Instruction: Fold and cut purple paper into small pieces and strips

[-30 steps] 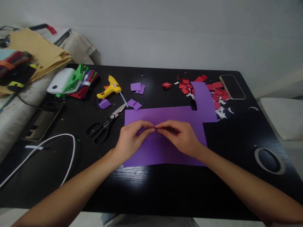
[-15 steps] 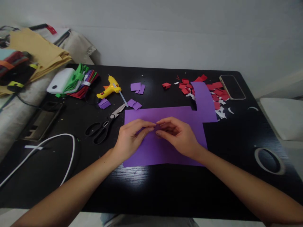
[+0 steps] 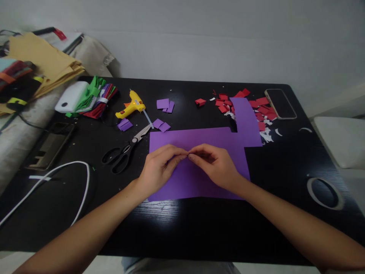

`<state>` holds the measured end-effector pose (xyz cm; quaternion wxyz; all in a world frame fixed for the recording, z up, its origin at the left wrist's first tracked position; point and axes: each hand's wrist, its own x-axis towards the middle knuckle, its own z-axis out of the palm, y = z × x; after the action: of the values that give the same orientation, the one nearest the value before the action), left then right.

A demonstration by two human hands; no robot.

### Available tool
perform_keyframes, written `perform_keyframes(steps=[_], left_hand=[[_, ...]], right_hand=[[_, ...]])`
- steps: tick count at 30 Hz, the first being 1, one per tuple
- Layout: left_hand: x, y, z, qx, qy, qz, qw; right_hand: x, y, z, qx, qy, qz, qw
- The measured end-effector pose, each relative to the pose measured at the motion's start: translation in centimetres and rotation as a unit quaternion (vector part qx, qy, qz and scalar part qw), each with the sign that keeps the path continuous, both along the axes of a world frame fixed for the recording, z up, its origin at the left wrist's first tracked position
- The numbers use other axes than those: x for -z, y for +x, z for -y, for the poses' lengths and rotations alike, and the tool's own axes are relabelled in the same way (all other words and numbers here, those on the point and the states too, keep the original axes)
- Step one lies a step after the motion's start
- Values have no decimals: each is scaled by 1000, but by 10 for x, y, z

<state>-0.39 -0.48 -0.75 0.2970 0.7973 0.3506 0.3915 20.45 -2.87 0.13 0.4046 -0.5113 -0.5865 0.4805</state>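
Above a large purple paper sheet (image 3: 196, 182), my left hand (image 3: 161, 167) and my right hand (image 3: 215, 163) meet fingertip to fingertip. Both pinch a small piece of purple paper, almost wholly hidden by the fingers now. Folded purple paper pieces (image 3: 163, 103) lie beyond the sheet in small groups. Black-handled scissors (image 3: 125, 152) rest left of my left hand, blades towards the sheet's far corner. A yellow glue gun (image 3: 132, 104) with a glue stick lies behind them. A cut purple strip (image 3: 247, 121) overlaps the sheet's far right corner.
Red paper pieces (image 3: 264, 108) and white scraps (image 3: 265, 135) surround the strip. A phone (image 3: 281, 104) lies at the back right, a tape roll (image 3: 325, 193) at the right. On the left are a white cable (image 3: 88, 179), bundled coloured strips (image 3: 98, 97) and brown paper (image 3: 42, 61).
My right fingers lifted apart slightly half a second ago, baring the small purple piece, and have closed on it again. The things on the table stay where they were.
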Motion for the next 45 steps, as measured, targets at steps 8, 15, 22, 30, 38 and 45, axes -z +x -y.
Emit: perform_keyframes(steps=[8,15,22,30,38,45], left_hand=[[0,1,2,-4,6,-2,1000],[-2,1,3,4,1,-11,1000],[-3,2,2,13,2,-16,1000],[0,2,2,-20,-17,-7,1000],[2,3,1,-47,-142,37,988],[4,5,-3,-32,-251,24,967]], right_hand=[[2,-3,1,0,-32,-18,999],[2,-1,1,-11,-19,-2,1000],[1,0,1,-14,-10,6,1000],[4,-3,0,-19,-71,-36,997],[5,-3,0,44,-39,-51,997],[16,0,-4,32,-19,-44,998]])
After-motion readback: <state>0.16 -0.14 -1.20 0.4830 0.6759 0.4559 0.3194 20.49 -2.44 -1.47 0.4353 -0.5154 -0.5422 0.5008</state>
